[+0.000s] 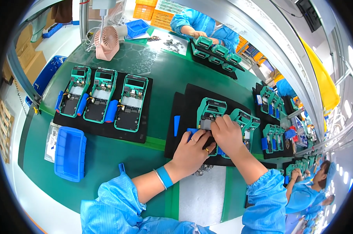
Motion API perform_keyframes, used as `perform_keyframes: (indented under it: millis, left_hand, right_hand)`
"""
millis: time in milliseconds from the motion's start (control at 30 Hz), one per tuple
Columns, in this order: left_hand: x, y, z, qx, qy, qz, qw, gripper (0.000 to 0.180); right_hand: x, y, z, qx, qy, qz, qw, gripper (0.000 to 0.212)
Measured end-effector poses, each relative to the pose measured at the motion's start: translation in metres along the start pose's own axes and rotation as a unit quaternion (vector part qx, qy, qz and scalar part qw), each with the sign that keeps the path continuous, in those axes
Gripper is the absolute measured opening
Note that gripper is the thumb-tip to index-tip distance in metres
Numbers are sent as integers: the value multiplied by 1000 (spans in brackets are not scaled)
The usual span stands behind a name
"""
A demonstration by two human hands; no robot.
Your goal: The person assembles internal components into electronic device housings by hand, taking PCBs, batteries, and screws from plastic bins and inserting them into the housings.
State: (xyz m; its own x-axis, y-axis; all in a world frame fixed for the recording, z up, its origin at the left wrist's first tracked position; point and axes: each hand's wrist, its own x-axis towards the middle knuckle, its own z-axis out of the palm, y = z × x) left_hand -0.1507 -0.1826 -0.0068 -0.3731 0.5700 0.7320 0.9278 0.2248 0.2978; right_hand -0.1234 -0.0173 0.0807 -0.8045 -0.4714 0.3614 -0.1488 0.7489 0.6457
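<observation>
My left hand (192, 150) and my right hand (226, 132) press together on the lower part of a teal handheld device shell (210, 109) lying on a black foam mat (184, 117). Fingers of both hands pinch at its open back, next to a blue battery piece (191, 132). Two more teal shells (245, 119) lie to the right on the same mat. My left wrist wears a blue band (164, 177). What sits under my fingers is hidden.
A second black mat (102, 130) at left carries three teal devices (100, 95) with blue cylinders. A blue plastic tray (70, 153) sits near the front-left edge. A pink fan (107, 42) stands at the back. Other people in blue coats work at the back and right.
</observation>
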Motion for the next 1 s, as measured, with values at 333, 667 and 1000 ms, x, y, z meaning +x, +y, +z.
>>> perform_keyframes:
  millis: [333, 667, 1000]
  left_hand:
    - [1, 0, 0, 17, -8, 2, 1000, 43]
    - [-2, 0, -3, 30, -20, 3, 999, 44]
    - [9, -1, -13, 5, -70, 8, 998, 49]
  right_hand:
    - [3, 18, 1, 49, -19, -20, 998, 15]
    - [8, 12, 0, 89, -16, 19, 996, 15]
    - [-10, 1, -34, 171, 35, 166, 970, 13]
